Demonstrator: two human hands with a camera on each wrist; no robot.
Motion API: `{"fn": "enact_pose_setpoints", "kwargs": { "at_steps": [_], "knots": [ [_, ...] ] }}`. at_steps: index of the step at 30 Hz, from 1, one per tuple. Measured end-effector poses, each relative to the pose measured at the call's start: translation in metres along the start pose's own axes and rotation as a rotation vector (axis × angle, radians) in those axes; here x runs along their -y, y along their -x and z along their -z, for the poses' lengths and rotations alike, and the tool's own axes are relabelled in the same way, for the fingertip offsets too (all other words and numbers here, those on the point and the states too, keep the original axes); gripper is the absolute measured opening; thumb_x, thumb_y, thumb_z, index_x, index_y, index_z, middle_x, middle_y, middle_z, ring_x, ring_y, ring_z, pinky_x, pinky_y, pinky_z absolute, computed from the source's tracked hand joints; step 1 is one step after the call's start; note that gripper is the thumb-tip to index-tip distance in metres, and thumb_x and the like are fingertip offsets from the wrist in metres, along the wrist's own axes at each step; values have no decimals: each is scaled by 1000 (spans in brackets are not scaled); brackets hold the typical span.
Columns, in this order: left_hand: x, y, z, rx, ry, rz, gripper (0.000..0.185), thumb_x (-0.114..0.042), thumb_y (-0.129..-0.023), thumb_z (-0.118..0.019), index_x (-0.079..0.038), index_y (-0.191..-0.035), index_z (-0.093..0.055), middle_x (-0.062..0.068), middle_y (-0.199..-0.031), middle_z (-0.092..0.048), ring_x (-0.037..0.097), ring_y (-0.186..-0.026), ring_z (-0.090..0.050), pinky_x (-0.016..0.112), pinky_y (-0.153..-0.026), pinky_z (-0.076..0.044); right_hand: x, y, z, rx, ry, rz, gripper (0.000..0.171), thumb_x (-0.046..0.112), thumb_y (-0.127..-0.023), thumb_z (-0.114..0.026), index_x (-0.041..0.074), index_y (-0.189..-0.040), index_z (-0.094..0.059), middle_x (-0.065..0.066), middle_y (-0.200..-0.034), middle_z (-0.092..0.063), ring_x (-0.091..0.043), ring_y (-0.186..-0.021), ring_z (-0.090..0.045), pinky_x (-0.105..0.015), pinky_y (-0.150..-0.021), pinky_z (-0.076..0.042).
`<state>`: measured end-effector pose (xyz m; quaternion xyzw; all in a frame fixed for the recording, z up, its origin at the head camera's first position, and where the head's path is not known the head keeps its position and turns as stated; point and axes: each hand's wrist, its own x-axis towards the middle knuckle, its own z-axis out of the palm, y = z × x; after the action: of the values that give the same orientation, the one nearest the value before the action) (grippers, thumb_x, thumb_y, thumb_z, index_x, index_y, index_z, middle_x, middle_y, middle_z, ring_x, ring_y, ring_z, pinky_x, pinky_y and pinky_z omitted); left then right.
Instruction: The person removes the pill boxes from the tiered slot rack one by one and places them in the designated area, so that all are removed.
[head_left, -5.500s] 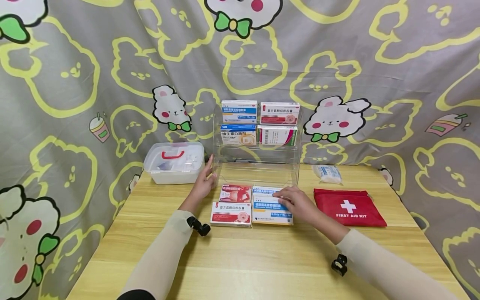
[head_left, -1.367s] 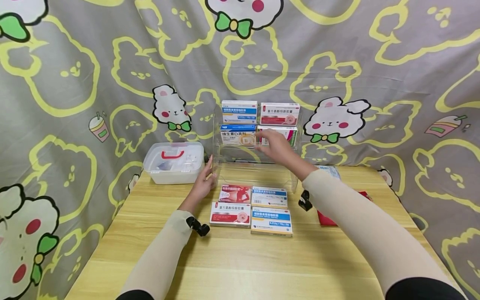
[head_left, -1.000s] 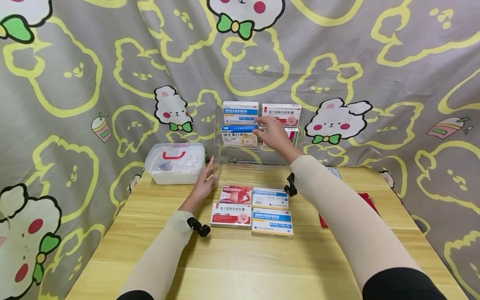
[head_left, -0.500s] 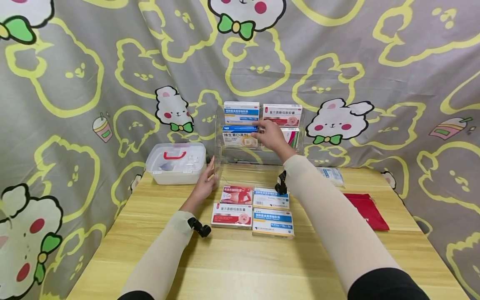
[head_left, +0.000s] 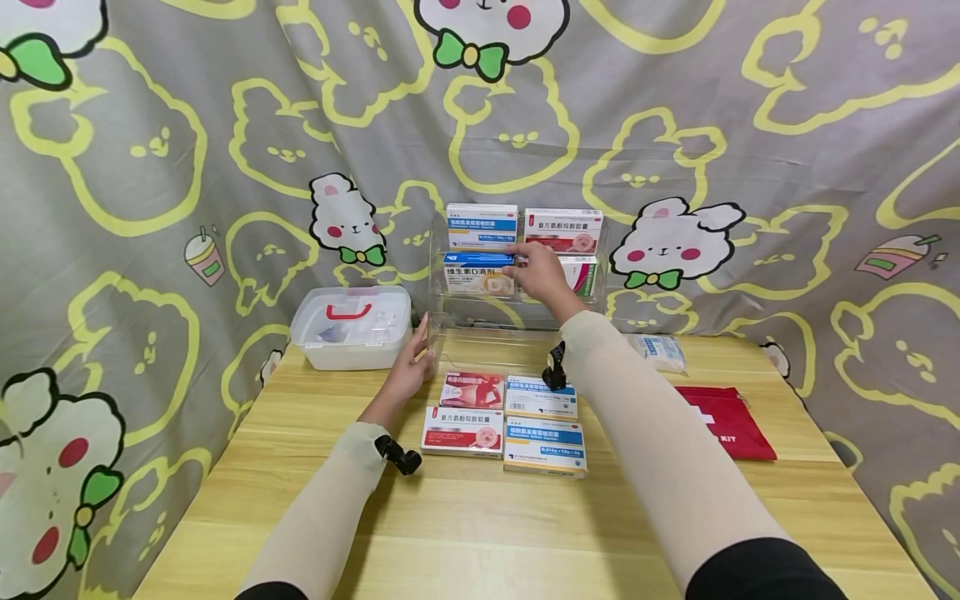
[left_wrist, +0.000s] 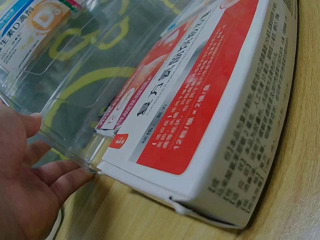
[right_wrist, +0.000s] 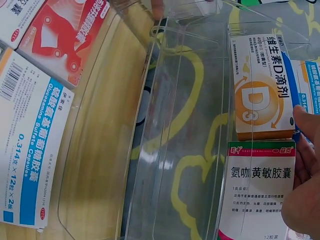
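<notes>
A clear acrylic tiered rack (head_left: 517, 333) stands on the wooden table, with medicine boxes on its two upper tiers. My right hand (head_left: 543, 275) pinches the top right corner of the vitamin D drops box (head_left: 476, 279) on the second tier, thumb in front. In the right wrist view, the thumb lies at the edge of that vitamin D box (right_wrist: 262, 85), beside a white and pink capsule box (right_wrist: 257, 190). My left hand (head_left: 408, 364) rests against the rack's left side, fingers extended; in the left wrist view its fingertips (left_wrist: 70, 182) touch the clear panel.
In front of the rack lie a red box (head_left: 471, 389), a red and white box (head_left: 462, 431) and two blue and white boxes (head_left: 545, 446). A lidded plastic case (head_left: 351, 329) stands left. At right are a red first aid pouch (head_left: 738, 425) and a clear packet (head_left: 660, 352).
My right hand has left the blue and white boxes on the table and risen to the second tier, where it now holds the vitamin D box. The left hand stays at the rack.
</notes>
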<state>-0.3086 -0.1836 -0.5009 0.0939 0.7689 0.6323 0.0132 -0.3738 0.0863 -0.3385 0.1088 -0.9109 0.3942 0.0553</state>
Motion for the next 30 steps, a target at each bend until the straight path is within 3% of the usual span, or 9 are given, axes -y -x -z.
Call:
{"fn": "enact_pose_setpoints", "kwargs": {
  "at_steps": [5,13,17,21,24,30],
  "knots": [
    [1,0,0,-4,-2,3,78,0,-109,-42,-46,-164,-10,22,-164,-32,10,-59,-34,23,-57,-38,0,0,0,-1,-4,-12,39,22,-101,-68,17,-140,-66,-9,-148,-55,-32,-133,-48,-49,-103,-47],
    [0,0,1,-1,-1,13,78,-1,-110,-41,-51,-162,-12,22,-165,-31,10,-59,-34,23,-57,-38,0,-1,0,0,-38,-22,35,18,-101,-68,14,-136,-67,-10,-143,-59,-29,-120,-56,-45,-95,-51],
    [-1,0,1,2,-4,6,77,0,-109,-41,-44,-165,-10,23,-165,-31,11,-59,-34,24,-57,-38,1,0,1,-9,-63,-23,33,16,-101,-68,13,-133,-69,-9,-139,-62,-27,-118,-59,-43,-94,-53],
    [0,-1,1,3,5,-3,75,1,-109,-41,-34,-167,-9,23,-164,-31,11,-57,-34,24,-56,-37,2,1,2,-17,-94,-37,31,15,-101,-68,14,-132,-70,-9,-133,-66,-25,-100,-64,-38,-78,-54],
    [0,-1,2,4,9,-3,74,1,-109,-40,-34,-167,-9,22,-164,-32,11,-56,-34,25,-55,-37,2,2,2,-21,-122,-51,30,15,-101,-67,15,-131,-70,-9,-129,-68,-25,-87,-63,-34,-67,-52],
    [1,-1,2,7,9,2,77,1,-110,-40,-43,-165,-9,21,-165,-31,11,-57,-34,26,-56,-37,2,2,3,-38,-163,-54,29,13,-101,-68,13,-130,-71,-9,-128,-67,-26,-111,-61,-42,-89,-54]
  ]
}}
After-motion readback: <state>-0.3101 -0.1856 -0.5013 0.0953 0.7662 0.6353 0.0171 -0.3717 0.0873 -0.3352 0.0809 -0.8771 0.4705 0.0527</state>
